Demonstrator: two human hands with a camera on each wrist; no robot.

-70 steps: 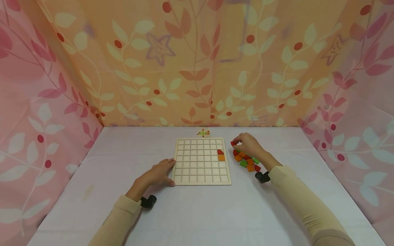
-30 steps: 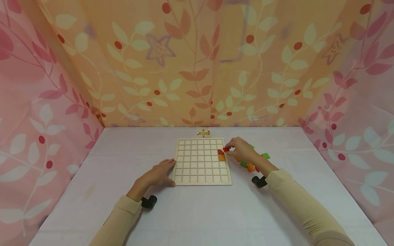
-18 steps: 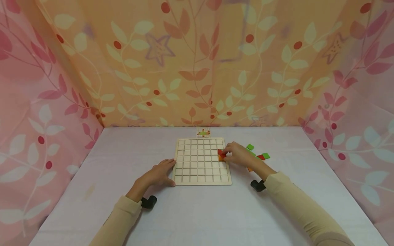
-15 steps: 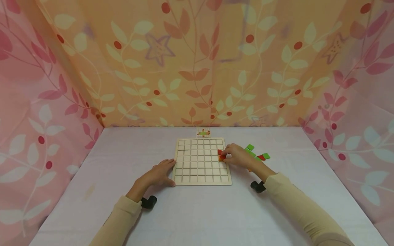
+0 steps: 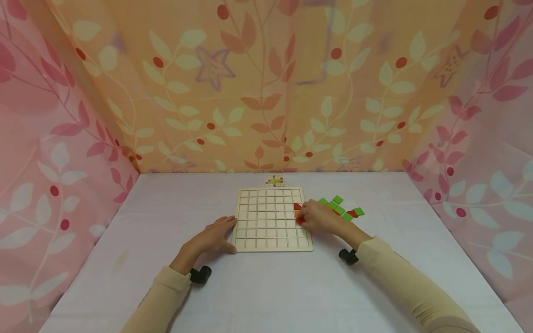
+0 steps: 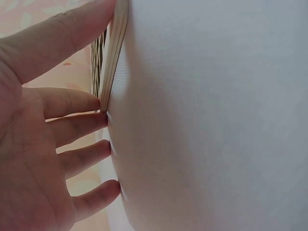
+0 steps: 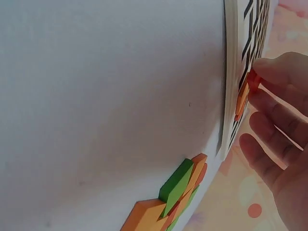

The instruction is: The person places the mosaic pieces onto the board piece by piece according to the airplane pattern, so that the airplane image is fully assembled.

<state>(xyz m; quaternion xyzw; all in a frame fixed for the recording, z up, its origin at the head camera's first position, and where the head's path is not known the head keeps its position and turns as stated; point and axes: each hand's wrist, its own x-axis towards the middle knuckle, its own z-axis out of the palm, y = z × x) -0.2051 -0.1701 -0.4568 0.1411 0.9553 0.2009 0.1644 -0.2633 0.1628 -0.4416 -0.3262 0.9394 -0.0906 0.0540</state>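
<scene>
A pale wooden grid board (image 5: 266, 231) lies flat on the white table. My left hand (image 5: 214, 235) rests at its left edge; in the left wrist view the fingers (image 6: 82, 127) are spread and fairly straight, fingertips against the edge and the cloth. My right hand (image 5: 322, 218) pinches a red tile (image 5: 300, 221) between thumb and fingertips over the board's right column, just below an orange square tile (image 5: 297, 214). Above that square sits a red quarter-circle tile (image 5: 297, 206). The right wrist view shows the pinched red tile (image 7: 253, 81) beside the orange square; its full shape is hidden by the fingers.
Green tiles (image 5: 338, 200), red tiles (image 5: 352, 213) and orange tiles (image 7: 147, 216) lie in a loose pile right of the board, partly behind my right hand. A small pattern card (image 5: 274, 180) lies beyond the board. Floral cloth walls (image 5: 266, 92) enclose the table.
My right hand has carried the red tile from the pile left onto the board's right column, then slightly nearer, below the orange square. My left hand has stayed at the board's edge.
</scene>
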